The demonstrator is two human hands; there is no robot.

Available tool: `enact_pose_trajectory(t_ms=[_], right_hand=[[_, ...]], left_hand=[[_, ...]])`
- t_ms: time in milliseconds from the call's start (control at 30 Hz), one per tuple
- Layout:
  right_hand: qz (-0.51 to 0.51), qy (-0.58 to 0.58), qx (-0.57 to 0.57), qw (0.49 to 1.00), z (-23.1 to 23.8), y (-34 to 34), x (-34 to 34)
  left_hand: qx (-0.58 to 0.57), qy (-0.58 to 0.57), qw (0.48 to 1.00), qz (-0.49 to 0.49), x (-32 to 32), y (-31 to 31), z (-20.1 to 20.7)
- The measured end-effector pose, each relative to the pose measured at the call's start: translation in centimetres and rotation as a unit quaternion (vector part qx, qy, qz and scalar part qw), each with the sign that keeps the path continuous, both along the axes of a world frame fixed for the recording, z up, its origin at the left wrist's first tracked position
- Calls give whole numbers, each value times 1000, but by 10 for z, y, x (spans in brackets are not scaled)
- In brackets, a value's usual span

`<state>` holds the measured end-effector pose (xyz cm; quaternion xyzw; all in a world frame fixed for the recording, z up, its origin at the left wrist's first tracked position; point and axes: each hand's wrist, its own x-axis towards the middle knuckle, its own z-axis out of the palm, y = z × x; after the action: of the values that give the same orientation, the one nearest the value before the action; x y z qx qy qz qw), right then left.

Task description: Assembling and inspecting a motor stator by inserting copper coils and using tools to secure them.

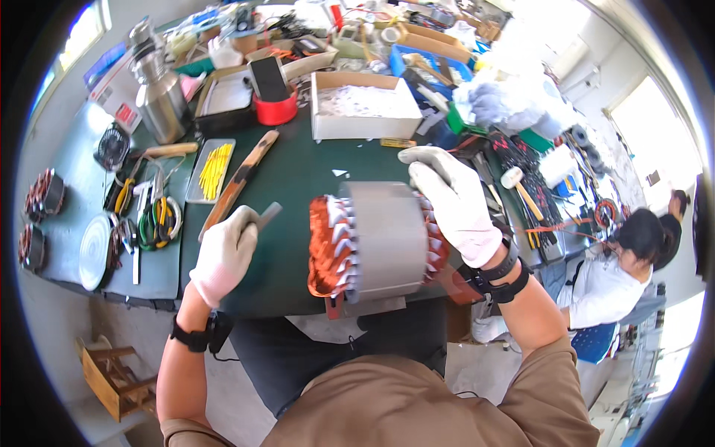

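A stator (387, 238) with a smooth grey metal core lies on its side at the table's front edge. Copper windings (325, 246) bulge from its left end, and white pointed slot liners ring both ends. My left hand (226, 249), in a white glove, is closed on a small flat grey strip (269, 214) to the left of the stator. Also gloved, my right hand (453, 201) is at the stator's upper right end, its fingers bent and somewhat apart with nothing visible in them. Whether its palm touches the windings is hidden.
A long wooden stick (238, 182) and a tray of yellow strips (214, 170) lie left. Behind stands a white box (365, 127) beside a red round holder (275, 110). Pliers (123, 195) are farther left; a mallet (523, 192) lies right. A person (611, 261) sits at the right.
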<state>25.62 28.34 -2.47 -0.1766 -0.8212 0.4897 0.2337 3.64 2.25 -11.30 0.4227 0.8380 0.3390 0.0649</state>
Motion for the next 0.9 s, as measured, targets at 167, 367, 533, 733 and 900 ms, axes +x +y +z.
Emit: enact_pose_trajectory(t_ms=[167,367,533,733,900], right_hand=[[-62,-36,121,990,2,-8,-6],[-80,-87,211,970,-3,-10,-4],[-108,-89,132,981,-2,-15,-7],[-108,-94,125,982,-4,-8,-1],[-116,-71,88,987,-11,1,6]], left_hand=[[95,-83,979,-158,13,-20,9],[80,-17,986,-147,9,-8,1],[88,-98,974,-185,-2,-4,-3],[42,-79,974,-210,-4,4,1],[67,-85,975,-196,-14,6,1]])
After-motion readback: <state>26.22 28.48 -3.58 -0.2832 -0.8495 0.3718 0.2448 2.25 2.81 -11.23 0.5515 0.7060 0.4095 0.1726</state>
